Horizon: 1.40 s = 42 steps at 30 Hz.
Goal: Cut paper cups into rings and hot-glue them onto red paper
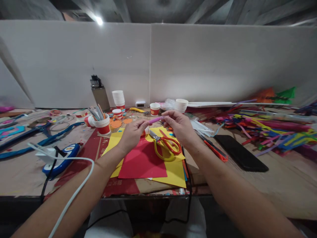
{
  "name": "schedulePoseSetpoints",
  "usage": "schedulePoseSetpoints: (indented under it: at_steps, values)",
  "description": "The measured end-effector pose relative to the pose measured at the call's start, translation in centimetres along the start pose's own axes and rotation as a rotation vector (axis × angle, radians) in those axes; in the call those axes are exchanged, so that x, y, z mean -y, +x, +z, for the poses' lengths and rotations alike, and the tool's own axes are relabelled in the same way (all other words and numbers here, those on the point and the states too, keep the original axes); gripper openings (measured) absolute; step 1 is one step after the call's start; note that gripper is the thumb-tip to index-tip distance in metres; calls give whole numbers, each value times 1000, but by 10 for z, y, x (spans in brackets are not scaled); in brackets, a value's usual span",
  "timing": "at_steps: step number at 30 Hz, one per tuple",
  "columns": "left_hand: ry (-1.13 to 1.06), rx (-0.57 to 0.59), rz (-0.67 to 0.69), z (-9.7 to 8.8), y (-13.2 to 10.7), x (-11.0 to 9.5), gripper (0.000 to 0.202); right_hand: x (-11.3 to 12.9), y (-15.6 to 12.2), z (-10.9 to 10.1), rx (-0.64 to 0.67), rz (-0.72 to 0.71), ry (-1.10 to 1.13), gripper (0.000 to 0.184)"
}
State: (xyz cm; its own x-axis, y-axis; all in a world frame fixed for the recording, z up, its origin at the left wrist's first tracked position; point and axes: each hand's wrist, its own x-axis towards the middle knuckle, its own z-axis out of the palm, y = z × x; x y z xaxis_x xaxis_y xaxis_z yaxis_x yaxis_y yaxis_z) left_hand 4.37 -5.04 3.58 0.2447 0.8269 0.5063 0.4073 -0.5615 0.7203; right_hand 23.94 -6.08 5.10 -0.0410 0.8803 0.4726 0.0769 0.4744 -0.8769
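In front of me both hands are raised over the table, gripping the two ends of a short purple pen-like stick [155, 120]. My left hand [133, 135] pinches its left end between thumb and fingers. At the other end, my right hand [178, 126] closes thumb and fingertips on it. Below lie a red sheet of paper [142, 162] and yellow sheets [174, 175]. Scissors [164, 148] with one red and one yellow handle loop rest on the sheets. A paper cup [145, 131] is partly hidden behind my left hand.
A cup of pens [101, 125] and stacked paper cups [118, 98] stand at back left. A black phone-like slab [239, 152], an orange-handled tool [215, 150] and colourful strips [277, 132] lie right. A white cable [86, 180] crosses my left forearm.
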Motion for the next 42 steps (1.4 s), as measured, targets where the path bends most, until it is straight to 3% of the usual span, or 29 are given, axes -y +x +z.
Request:
schedulePoseSetpoints:
  at_steps: [5,14,25,29,34,42]
  values:
    - [18,-29,56,-2,3,6,28,1,2,-3,42,-7,-103,19]
    - [-229,-87,42,1,3,10,20,-1,1,-1,31,2,-77,21]
    - [-134,-194,113,2,1,8,17,-2,0,6,21,110,149,25]
    - [-80,-130,91,1,1,5,24,-2,0,4,-54,131,111,23]
    - [6,-94,58,0,2,3,22,-2,1,3,-50,119,68,22]
    - [-100,-103,79,1,1,5,17,-3,1,3,-57,113,52,22]
